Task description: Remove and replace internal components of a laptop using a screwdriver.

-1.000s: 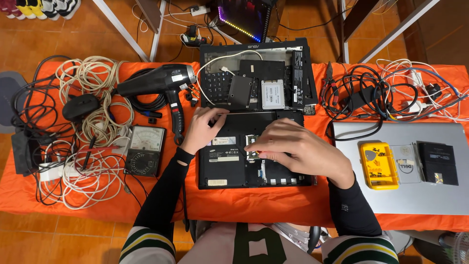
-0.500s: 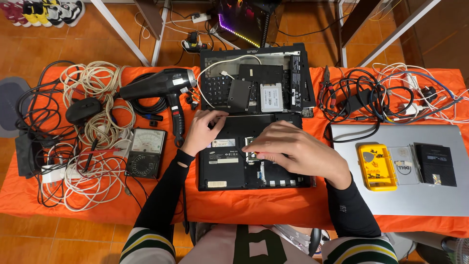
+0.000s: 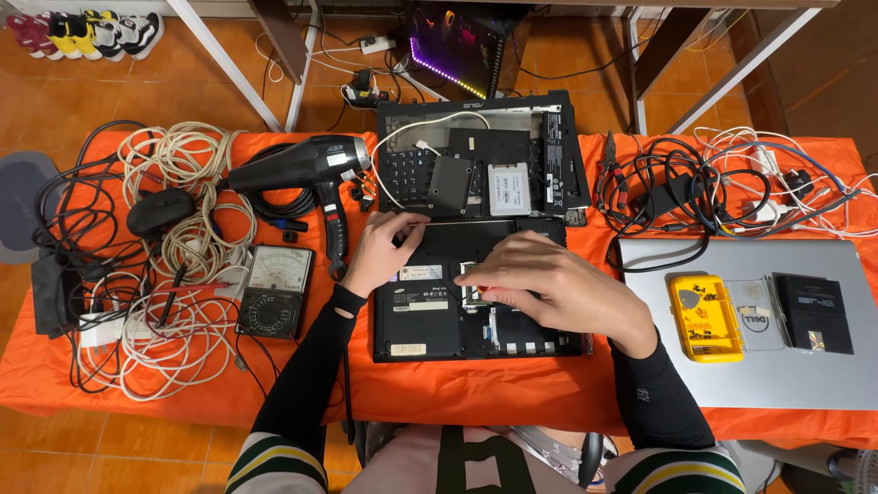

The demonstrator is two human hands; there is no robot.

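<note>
1. Work surface: orange-covered table (image 3: 476,393). A black laptop (image 3: 476,293) lies upside down at the centre, its base facing up, near the table's front edge.
2. Done, judging from the layout: a second black laptop shell (image 3: 549,137) lies opened just behind the first. A dark cover plate (image 3: 450,185) and a silver drive (image 3: 508,189) lie loose on it. The black laptop's base shows open bays with a small board and connectors exposed.
3. Left, as a judgement: most of the base is in place and the stickers on it are undisturbed, so the strip-down looks early to middling.
4. Right hand (image 3: 549,288): rests over the middle of the base, fingers curled down into the open bay. It seems to pinch something small and reddish, but the fingertips hide it; I cannot tell what it grips.
5. Left hand (image 3: 384,247): lies flat on the rear left corner of the base, fingers spread, grasping nothing; it appears to steady the machine.
6. Position: the laptop sits directly under both hands, touching both.
7. Surroundings: a black heat gun (image 3: 311,169) and an analogue meter (image 3: 276,291) lie to the left among coiled cables (image 3: 178,174). A closed silver laptop (image 3: 750,366) on the right carries a yellow parts box (image 3: 705,317).
</note>
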